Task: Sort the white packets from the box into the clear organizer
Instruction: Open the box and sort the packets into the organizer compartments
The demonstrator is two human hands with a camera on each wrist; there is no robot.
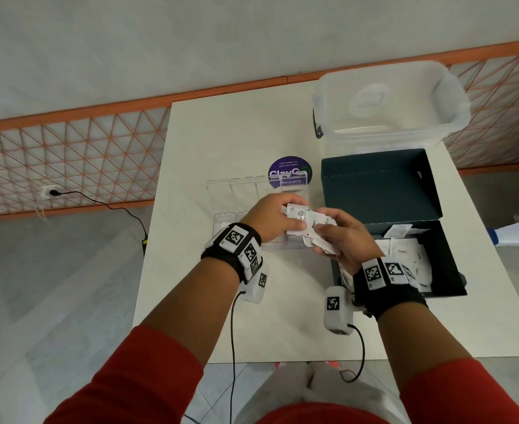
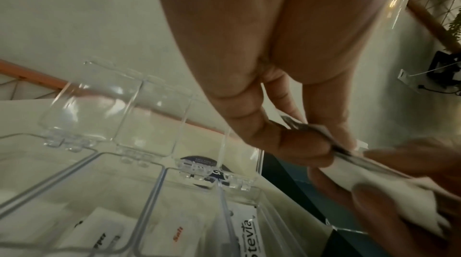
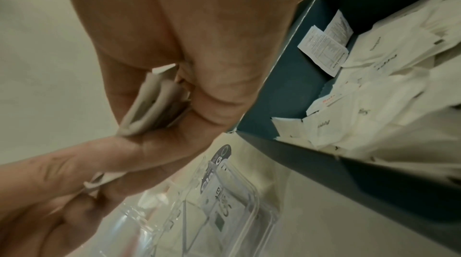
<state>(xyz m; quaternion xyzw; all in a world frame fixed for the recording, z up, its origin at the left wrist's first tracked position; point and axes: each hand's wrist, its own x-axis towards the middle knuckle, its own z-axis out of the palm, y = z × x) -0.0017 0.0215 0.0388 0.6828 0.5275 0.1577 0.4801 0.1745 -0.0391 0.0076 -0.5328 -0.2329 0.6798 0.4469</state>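
White tabletop (image 1: pixel 221 142) | organizer (image 1: pixel 237 191) lids up, labelled packets inside | box (image 1: pixel 435 270) open, packets (image 1: pixel 405 249) heaped | left hand (image 1: pixel 270 218) pinches Stevia packet (image 1: pixel 298 220) | right hand (image 1: pixel 348 237) grips packet stack (image 3: pixel 147 107)

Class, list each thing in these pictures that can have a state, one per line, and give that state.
clear organizer: lids up, packets in compartments.
dark box: lid open, packets inside.
plastic tub: upside down.
left hand: pinches a Stevia packet.
right hand: holds several white packets.
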